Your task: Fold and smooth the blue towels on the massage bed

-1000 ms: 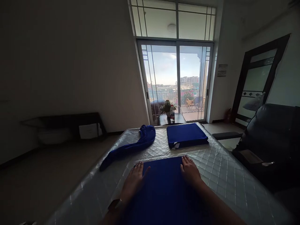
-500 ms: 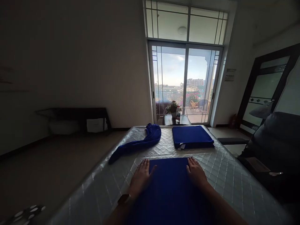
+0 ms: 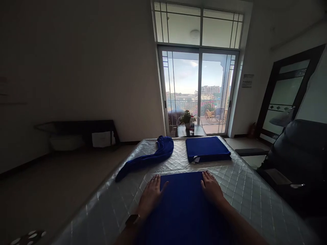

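Note:
A smooth blue folded cloth (image 3: 182,204) lies in front of me on a silver quilted table cover (image 3: 245,180). My left hand (image 3: 151,194) rests flat along its left edge near the far corner, fingers stretched forward and thumb on the cloth. On the right edge, my right hand (image 3: 211,186) lies in the same way, fingers extended at the other far corner. The near part of the cloth runs into shadow at the bottom of the view. Beyond it sit a neat folded blue stack (image 3: 208,148) with a white tag and, to its left, a loosely twisted blue cloth (image 3: 158,153).
A black armchair (image 3: 298,163) stands close on the right. Past the far edge, a small dark table (image 3: 182,131) carries a potted plant (image 3: 186,119) and a bottle (image 3: 191,125) before a sliding glass door (image 3: 181,81). A low black shelf (image 3: 84,129) lines the left wall.
The whole view has shifted slightly, with things appearing a little further left. Both hands keep their places on the cloth's edges.

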A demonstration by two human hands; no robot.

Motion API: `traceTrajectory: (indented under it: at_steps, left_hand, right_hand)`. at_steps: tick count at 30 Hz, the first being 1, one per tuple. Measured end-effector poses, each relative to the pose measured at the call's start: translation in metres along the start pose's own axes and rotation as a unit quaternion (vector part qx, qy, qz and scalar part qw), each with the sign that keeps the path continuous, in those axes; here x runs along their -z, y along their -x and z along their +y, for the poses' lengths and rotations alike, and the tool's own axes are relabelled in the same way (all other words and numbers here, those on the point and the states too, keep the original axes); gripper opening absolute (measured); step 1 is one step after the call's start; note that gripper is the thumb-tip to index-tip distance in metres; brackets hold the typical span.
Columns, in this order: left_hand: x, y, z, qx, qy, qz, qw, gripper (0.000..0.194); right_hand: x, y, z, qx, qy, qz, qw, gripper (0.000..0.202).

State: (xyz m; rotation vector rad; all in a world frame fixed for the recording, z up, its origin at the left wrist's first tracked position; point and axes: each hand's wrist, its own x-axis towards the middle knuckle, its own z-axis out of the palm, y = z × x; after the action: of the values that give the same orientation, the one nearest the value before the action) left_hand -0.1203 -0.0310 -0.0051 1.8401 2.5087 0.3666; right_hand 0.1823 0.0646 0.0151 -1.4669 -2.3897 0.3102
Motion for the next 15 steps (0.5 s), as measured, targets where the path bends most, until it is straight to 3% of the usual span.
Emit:
traceTrajectory:
  at_steps: [15]
  left_hand:
    - [0.0092, 0.0025, 0.006, 0.013, -0.027, -0.021, 0.999, 0.084]
  right_hand:
    - [0.0019, 0.0019, -0.001, -0.008, -0.026, 0.003, 1.0, 0.069]
